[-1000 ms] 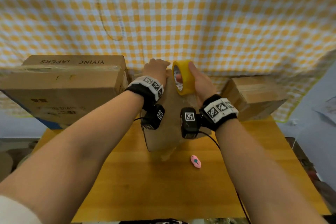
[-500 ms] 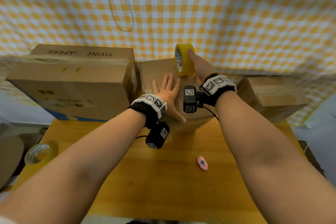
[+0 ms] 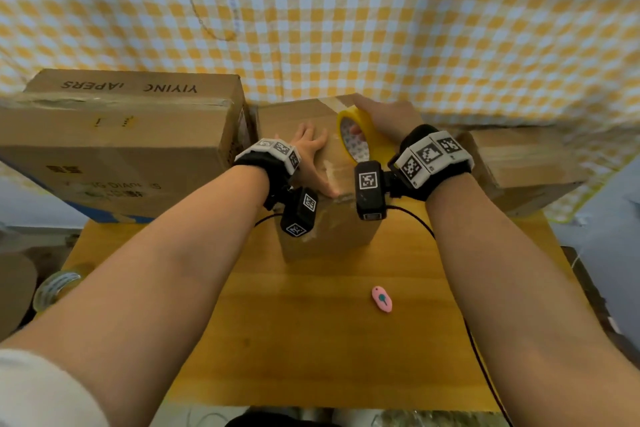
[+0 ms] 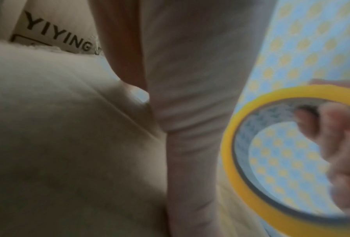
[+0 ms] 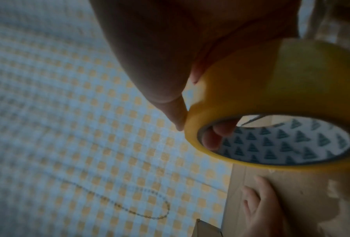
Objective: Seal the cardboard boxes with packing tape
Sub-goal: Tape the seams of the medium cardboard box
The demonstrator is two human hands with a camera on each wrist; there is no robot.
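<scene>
A small cardboard box (image 3: 294,121) stands at the middle of the wooden table (image 3: 311,340). My left hand (image 3: 310,158) lies flat on its top, fingers straight, thumb near the front edge. My right hand (image 3: 384,121) grips a yellow tape roll (image 3: 360,139) upright on the box top, fingers inside the core. Clear tape runs from the roll back along the top seam. In the right wrist view the tape roll (image 5: 275,99) fills the right side, with the left hand (image 5: 261,206) flat on the cardboard below it. The left wrist view shows the tape roll (image 4: 251,184) beside my palm.
A large printed carton (image 3: 117,135) stands at the left, touching the small box. Another cardboard box (image 3: 519,163) sits at the right. A pink cutter (image 3: 381,298) lies on the table in front. A clear tape roll (image 3: 55,288) is off the table's left edge. Checked cloth (image 3: 346,10) hangs behind.
The box went from tilted up to standing flat on the table. My left hand flattened on its top. My right hand drew the tape roll from the far edge toward me.
</scene>
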